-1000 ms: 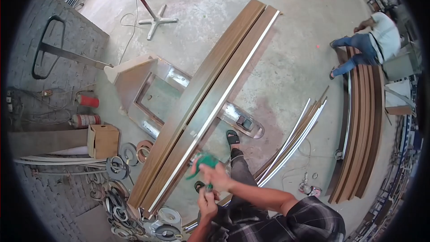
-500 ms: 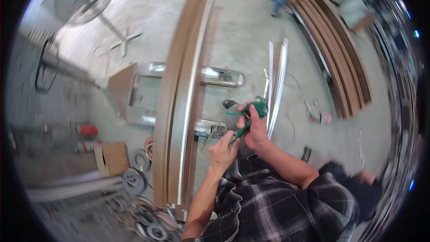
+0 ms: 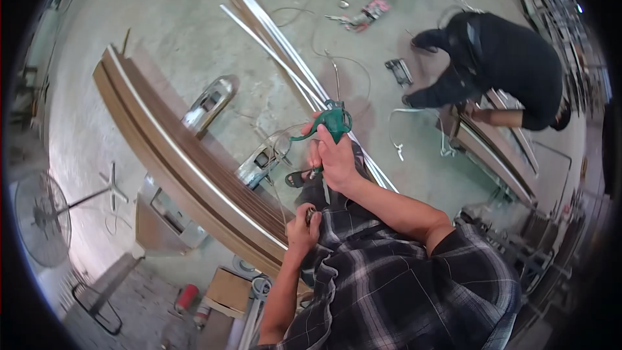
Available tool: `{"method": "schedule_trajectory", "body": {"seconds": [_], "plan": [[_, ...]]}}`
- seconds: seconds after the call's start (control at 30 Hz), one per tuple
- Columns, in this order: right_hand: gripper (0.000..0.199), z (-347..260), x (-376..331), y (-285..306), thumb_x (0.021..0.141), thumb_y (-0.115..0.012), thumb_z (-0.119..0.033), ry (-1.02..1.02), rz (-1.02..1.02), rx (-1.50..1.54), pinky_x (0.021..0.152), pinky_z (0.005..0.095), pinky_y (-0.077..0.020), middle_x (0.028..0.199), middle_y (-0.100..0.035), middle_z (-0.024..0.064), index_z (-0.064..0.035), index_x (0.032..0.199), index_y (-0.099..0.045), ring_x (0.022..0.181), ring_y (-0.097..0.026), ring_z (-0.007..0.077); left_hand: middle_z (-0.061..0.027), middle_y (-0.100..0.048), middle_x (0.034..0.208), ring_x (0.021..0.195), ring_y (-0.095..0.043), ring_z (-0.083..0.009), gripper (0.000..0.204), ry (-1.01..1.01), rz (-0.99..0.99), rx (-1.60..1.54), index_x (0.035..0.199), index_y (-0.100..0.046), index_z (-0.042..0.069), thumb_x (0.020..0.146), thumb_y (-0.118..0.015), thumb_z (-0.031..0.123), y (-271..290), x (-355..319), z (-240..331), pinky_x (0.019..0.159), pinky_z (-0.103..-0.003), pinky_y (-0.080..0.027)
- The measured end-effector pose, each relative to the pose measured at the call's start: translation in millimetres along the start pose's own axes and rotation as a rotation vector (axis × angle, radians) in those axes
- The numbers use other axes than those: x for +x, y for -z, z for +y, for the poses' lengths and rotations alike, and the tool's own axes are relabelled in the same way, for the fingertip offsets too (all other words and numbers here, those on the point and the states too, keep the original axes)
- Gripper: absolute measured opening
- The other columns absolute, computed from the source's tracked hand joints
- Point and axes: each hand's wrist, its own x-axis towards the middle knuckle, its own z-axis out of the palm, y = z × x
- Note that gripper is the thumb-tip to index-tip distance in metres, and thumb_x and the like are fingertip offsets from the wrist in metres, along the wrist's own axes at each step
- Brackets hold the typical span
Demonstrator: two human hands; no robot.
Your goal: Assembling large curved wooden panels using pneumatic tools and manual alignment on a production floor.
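Note:
My right hand (image 3: 335, 161) is wrapped round a green air blow gun (image 3: 332, 122), its thin metal nozzle pointing away from me. A metal connector shows at the bottom of its grip. Lower and to the left, my left hand (image 3: 302, 233) is closed on a small hose coupling (image 3: 310, 214), mostly covered by the fingers. A thin air hose (image 3: 277, 188) runs down toward this hand. The gun and the coupling are apart. Left of both hands lies a stack of long brown profiles (image 3: 175, 168) with a white strip along it.
White strips (image 3: 278, 42) lie on the floor ahead. A co-worker in dark clothes (image 3: 512, 58) bends over brown profiles (image 3: 489, 149) at the right. A pink tool (image 3: 369, 14) lies farther off. A fan (image 3: 44, 217), a red cylinder (image 3: 186, 298) and a cardboard box (image 3: 228, 291) stand left.
My view has swung to the right, bringing the co-worker in. My left hand has come away from the blow gun's lower end, down toward my body. My right hand still holds the gun.

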Motion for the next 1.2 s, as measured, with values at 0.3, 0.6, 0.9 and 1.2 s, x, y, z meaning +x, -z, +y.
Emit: {"method": "schedule_trajectory", "body": {"seconds": [0.3,0.6,0.9,1.2], "plan": [[0.021,14.8,56.8,270.9,0.087,-0.056,-0.005,-0.279,0.459,-0.548,0.046,0.0265,-0.0407,0.065,-0.048,0.0019,-0.0023,0.107,-0.051,0.049,-0.048,0.0107,-0.0174,-0.064,0.085,0.072,-0.063,-0.0342,0.026,0.077,-0.043,0.298,0.108,-0.060,0.011,0.084,-0.061,0.021,-35.8,107.5,18.1,0.064,-0.036,-0.049],[0.035,122.1,251.1,713.8,0.063,-0.072,-0.010,-0.564,0.500,-1.592,0.076,0.0447,-0.0489,0.090,-0.063,0.0215,0.0006,0.095,-0.060,0.084,-0.060,0.0385,-0.0143,-0.063,0.075,0.066,-0.062,-0.0333,0.020,0.424,-0.203,0.600,0.099,-0.059,0.010,0.084,-0.063,0.021,-193.8,130.9,-50.8,0.058,-0.041,-0.048],[0.054,204.3,479.7,819.1,0.072,-0.059,0.000,0.015,0.344,-1.585,0.085,0.0441,-0.0447,0.113,-0.048,0.0224,-0.0038,0.125,-0.048,0.100,-0.051,0.0405,-0.0152,-0.065,0.084,0.072,-0.064,-0.0356,0.030,0.840,-0.608,0.480,0.115,-0.054,0.011,0.089,-0.056,0.026,-406.5,165.3,-100.5,0.064,-0.046,-0.049],[0.021,232.3,365.6,781.3,0.088,-0.051,-0.011,-0.363,-0.261,-0.704,0.083,0.0368,-0.0470,0.100,-0.062,0.0168,-0.0018,0.107,-0.057,0.095,-0.060,0.0248,-0.0076,-0.062,0.083,0.074,-0.057,-0.0138,0.019,0.705,0.082,-0.227,0.107,-0.051,0.000,0.094,-0.047,0.013,-515.3,344.0,-129.1,0.066,-0.028,-0.046]]}}
